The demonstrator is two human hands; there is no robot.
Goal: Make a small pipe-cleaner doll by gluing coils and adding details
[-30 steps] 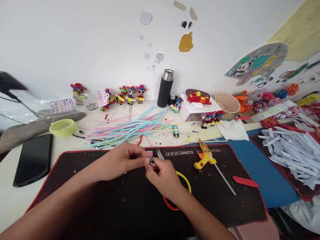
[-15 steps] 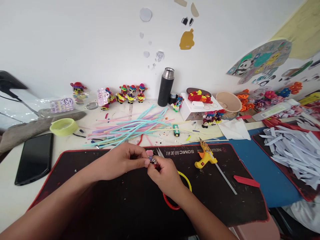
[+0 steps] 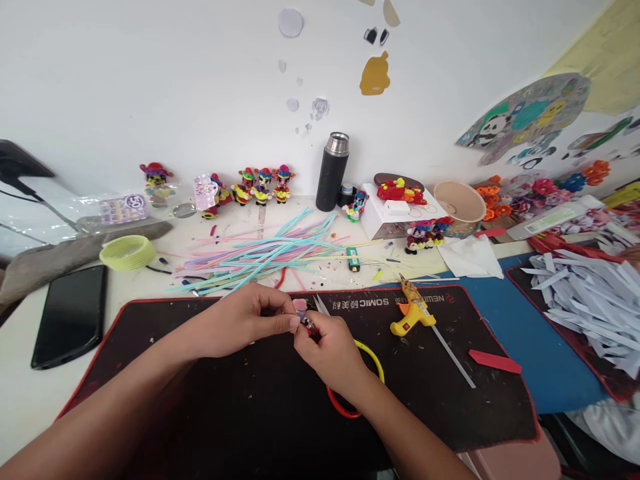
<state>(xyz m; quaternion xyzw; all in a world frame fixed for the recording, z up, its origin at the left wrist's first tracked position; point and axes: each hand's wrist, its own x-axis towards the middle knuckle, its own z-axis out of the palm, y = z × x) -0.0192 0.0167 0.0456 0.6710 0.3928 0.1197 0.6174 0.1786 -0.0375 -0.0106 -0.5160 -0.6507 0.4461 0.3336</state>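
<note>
Between my hands is a small fuzzy figure (image 3: 301,307) with a pink top and purple and dark parts below, mostly covered by fingers. My left hand (image 3: 255,319) pinches it from the left with thumb and fingertips. From the right, my right hand (image 3: 333,343) has its fingers curled round the figure's lower part. Under my right hand lie scissors (image 3: 379,365) with yellow and red handles, their blades pointing up past my knuckles. The black mat (image 3: 250,413) is beneath both hands.
A yellow glue gun (image 3: 414,310) and a red strip (image 3: 495,361) lie on the mat's right part. Behind are pastel pipe cleaners (image 3: 265,253), a black flask (image 3: 332,173) and several finished figures (image 3: 264,187). A phone (image 3: 70,317) lies left, white paper strips (image 3: 593,307) right.
The view has shifted very slightly. Both hands keep nearly the same pose on the small figure, and nothing else has visibly moved.
</note>
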